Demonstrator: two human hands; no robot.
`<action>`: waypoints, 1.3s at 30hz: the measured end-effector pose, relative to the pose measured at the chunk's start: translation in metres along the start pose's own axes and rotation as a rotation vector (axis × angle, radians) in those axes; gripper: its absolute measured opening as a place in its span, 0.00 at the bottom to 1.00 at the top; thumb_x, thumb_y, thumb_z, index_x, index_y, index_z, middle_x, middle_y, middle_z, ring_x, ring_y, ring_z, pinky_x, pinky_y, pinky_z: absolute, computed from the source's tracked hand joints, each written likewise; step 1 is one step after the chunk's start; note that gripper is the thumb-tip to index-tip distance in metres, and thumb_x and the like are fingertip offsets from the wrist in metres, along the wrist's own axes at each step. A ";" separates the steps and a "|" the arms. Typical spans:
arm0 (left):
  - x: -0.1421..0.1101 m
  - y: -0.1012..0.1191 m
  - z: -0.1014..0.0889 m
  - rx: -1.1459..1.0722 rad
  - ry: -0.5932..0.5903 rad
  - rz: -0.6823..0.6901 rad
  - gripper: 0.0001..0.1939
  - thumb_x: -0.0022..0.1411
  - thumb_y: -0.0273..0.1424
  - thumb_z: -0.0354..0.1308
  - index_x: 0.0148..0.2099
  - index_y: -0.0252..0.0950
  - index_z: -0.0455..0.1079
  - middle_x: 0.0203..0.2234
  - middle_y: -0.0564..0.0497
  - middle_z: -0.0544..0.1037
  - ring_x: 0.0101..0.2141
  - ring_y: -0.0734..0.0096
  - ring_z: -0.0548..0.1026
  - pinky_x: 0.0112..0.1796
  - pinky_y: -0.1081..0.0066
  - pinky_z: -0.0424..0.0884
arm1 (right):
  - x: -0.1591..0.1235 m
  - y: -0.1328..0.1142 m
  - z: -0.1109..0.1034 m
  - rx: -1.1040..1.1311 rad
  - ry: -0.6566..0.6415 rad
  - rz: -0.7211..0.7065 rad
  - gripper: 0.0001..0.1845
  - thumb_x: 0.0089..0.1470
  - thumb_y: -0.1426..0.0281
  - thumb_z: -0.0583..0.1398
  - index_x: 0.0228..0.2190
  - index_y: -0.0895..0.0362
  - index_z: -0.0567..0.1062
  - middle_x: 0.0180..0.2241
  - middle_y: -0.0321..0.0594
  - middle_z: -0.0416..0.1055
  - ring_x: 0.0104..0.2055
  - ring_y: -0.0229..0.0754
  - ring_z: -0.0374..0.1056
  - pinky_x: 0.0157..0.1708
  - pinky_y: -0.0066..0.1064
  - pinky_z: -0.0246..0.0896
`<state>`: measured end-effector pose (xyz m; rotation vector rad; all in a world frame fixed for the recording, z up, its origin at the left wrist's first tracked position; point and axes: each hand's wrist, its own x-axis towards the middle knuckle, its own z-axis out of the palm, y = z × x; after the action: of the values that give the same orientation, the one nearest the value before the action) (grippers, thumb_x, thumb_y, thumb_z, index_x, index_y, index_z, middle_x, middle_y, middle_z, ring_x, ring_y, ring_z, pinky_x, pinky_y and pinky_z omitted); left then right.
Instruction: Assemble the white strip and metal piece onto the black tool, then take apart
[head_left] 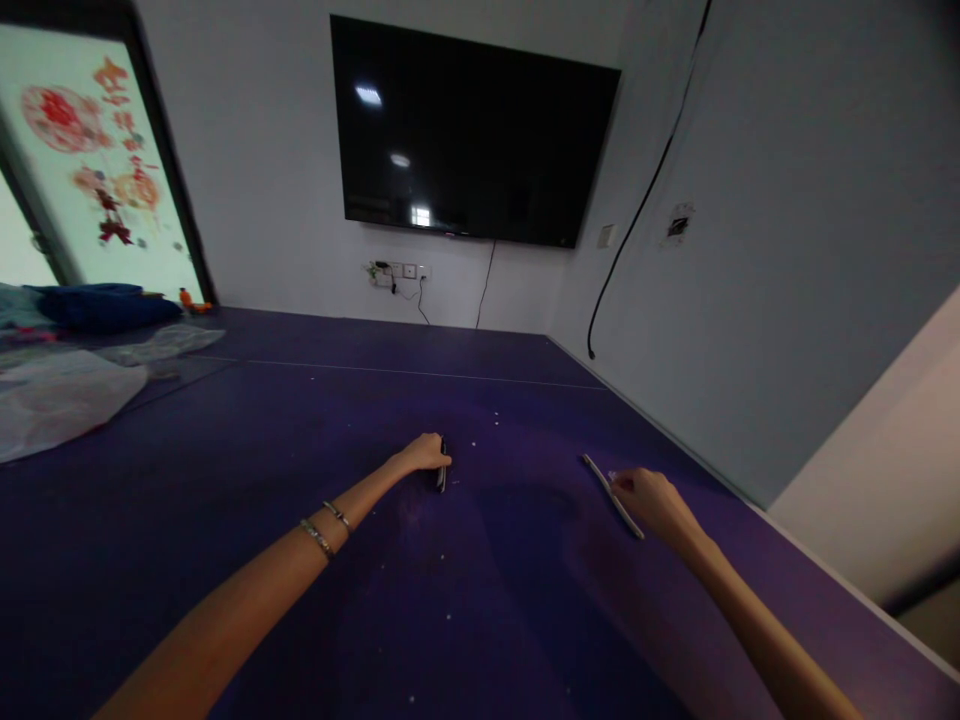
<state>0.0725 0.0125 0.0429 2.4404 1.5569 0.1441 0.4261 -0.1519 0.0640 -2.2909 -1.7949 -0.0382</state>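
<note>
My left hand (426, 453) is closed around a small, dark, flat thing with a pale edge (442, 478), held upright just at the purple surface (510, 560). What kind of thing it is, I cannot make out. Two bracelets circle that wrist. Off to the right, my right hand (651, 497) has its fingers pinched together at the middle of a long, thin, dark strip with a light edge (626, 520). The strip slants from upper left to lower right. Something small and whitish shows by those fingertips, too small to name.
Several tiny white bits (448, 617) are scattered over the purple surface. Clear plastic sheeting (67, 395) and dark blue cloth (109, 307) lie at the far left. A black cable (637, 210) hangs down the right wall. A television (472, 130) is mounted above wall sockets (409, 271).
</note>
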 end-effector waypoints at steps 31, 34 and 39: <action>-0.040 0.011 0.011 0.060 0.014 -0.126 0.18 0.55 0.44 0.49 0.31 0.36 0.71 0.32 0.45 0.77 0.36 0.60 0.75 0.36 0.66 0.68 | 0.017 -0.021 0.036 -0.142 -0.186 -0.057 0.21 0.56 0.62 0.47 0.28 0.59 0.75 0.31 0.50 0.74 0.35 0.48 0.71 0.28 0.29 0.56; -0.042 0.012 0.011 0.039 0.031 -0.124 0.20 0.57 0.45 0.47 0.32 0.36 0.72 0.33 0.44 0.77 0.37 0.59 0.75 0.35 0.66 0.68 | 0.016 -0.064 0.038 -0.098 -0.127 -0.120 0.22 0.56 0.61 0.47 0.28 0.58 0.75 0.31 0.49 0.75 0.35 0.47 0.72 0.30 0.29 0.58; -0.045 0.015 0.013 0.024 0.065 -0.144 0.22 0.59 0.45 0.43 0.35 0.36 0.72 0.35 0.43 0.77 0.38 0.58 0.75 0.36 0.66 0.68 | 0.013 -0.139 0.049 -0.028 -0.105 -0.191 0.21 0.55 0.63 0.48 0.30 0.60 0.77 0.32 0.49 0.75 0.34 0.46 0.72 0.32 0.30 0.61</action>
<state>0.0686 -0.0364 0.0365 2.3524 1.7654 0.1810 0.2900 -0.0992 0.0412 -2.1689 -2.0737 0.0264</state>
